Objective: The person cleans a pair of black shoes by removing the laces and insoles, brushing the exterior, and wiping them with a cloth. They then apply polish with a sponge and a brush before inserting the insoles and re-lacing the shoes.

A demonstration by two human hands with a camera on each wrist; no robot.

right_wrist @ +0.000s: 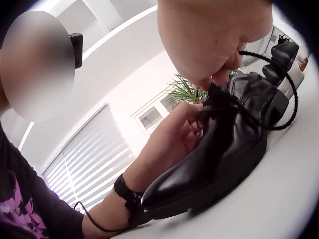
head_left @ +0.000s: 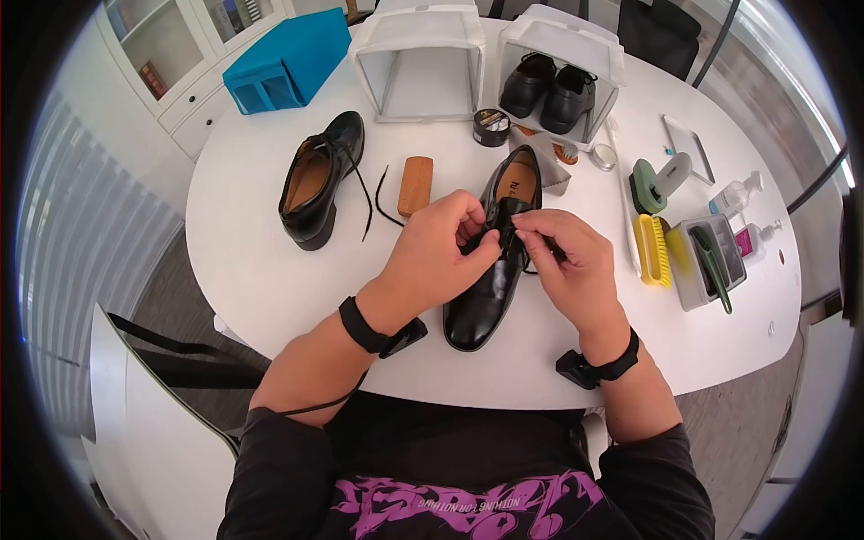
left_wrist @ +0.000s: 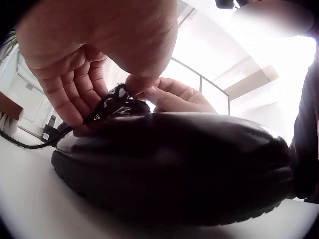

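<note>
A black leather dress shoe [head_left: 479,310] sits on the table in front of me, its toe toward my body and its tan insole showing. My left hand [head_left: 430,252] is at the lacing from the left, thumb and curled fingers pinching the black shoelace [left_wrist: 117,97]. From the other side my right hand [head_left: 576,265] pinches the lace between thumb and fingertips, close over the tongue. In the right wrist view a free length of lace [right_wrist: 295,99] loops out beside the shoe. The fingers partly hide the eyelets.
The other black shoe [head_left: 315,184] stands left, its laces trailing near a wooden brush [head_left: 416,184]. Behind are a polish tin [head_left: 491,128], white boxes [head_left: 416,112] and a teal box [head_left: 288,63]. At right lie a yellow brush [head_left: 650,250], green brush [head_left: 646,187] and grey caddy [head_left: 693,292].
</note>
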